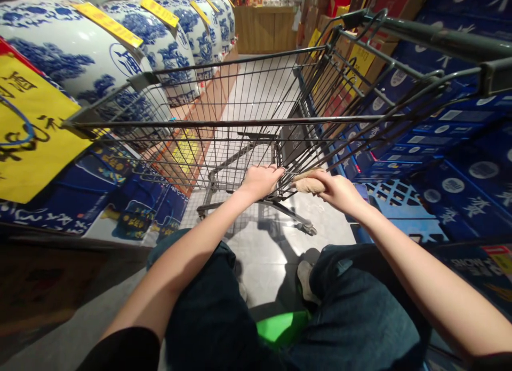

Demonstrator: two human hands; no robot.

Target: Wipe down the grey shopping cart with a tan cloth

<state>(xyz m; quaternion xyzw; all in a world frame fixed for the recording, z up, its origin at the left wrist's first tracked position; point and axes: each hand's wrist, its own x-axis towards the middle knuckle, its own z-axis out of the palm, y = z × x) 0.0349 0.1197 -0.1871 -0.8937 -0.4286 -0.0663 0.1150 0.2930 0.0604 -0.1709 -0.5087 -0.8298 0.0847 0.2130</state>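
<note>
A dark grey wire shopping cart (252, 123) stands sideways in front of my knees. My left hand (261, 182) is closed on the lower wires of its basket, the fingertips partly hidden. Beside it, my right hand (335, 190) grips a folded beige cloth (309, 184) against the bars near the basket's lower corner. The cart's handle bar (436, 37) lies at the upper right, and its lower frame with wheels (306, 228) shows beneath my hands.
Large blue-and-white jars (44, 45) line the left on a brown ledge (226, 88). Blue boxes (460, 184) are stacked at the right by a light blue plastic crate (404, 200). Something bright green (282, 328) lies between my legs. A wooden counter (264, 29) is behind.
</note>
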